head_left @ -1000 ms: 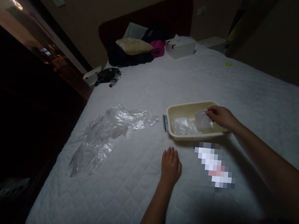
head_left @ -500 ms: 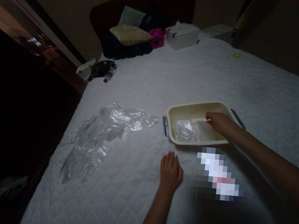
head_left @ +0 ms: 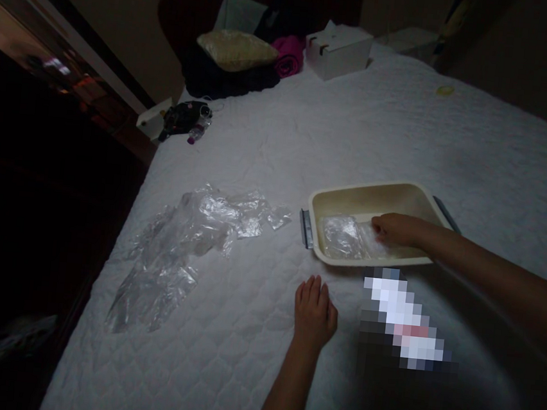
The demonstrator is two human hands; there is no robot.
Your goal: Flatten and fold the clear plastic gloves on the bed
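Note:
A cream plastic tray [head_left: 376, 194] with grey end handles lies on a white quilted bed [head_left: 251, 332]. Inside it are clear plastic bags [head_left: 341, 236]. My right hand [head_left: 394, 229] reaches into the tray, fingers closed on a clear bag and pressing it down beside the others. My left hand [head_left: 314, 312] lies flat on the quilt in front of the tray, fingers together and stretched out, holding nothing. A loose heap of clear plastic bags [head_left: 187, 242] is spread over the quilt to the left.
A blurred-out object [head_left: 404, 324] lies on the quilt right of my left hand. At the head of the bed sit a white box [head_left: 339, 50], a beige cushion [head_left: 237, 50], pink cloth [head_left: 288, 55] and dark clothing. The bed's left edge drops into darkness.
My right hand has lowered the clear bag from above the tray's rim down into the tray. My left hand has stayed in place on the quilt.

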